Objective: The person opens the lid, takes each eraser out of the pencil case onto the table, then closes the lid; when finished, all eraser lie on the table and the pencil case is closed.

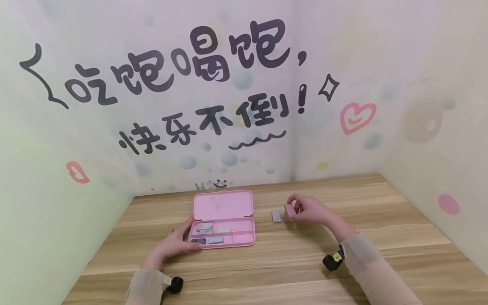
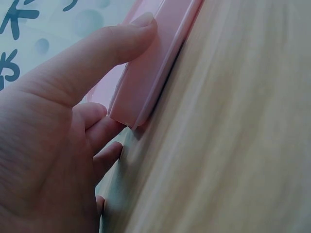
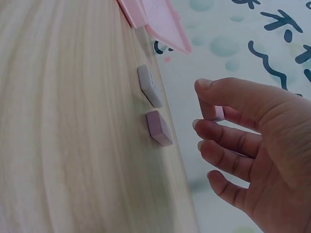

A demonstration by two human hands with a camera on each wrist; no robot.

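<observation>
Pink block [image 1: 289,210] | right hand [image 1: 310,209] pinches | mauve block [image 3: 159,127] clear: right-wrist view only

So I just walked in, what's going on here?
Someone at a wooden table is handling small blocks beside an open pink case. Their left hand grips the case's left end, thumb on its near side. Their right hand pinches a pinkish block. A whitish block and another pinkish one rest on the table, while several small blocks lie inside the case.
</observation>
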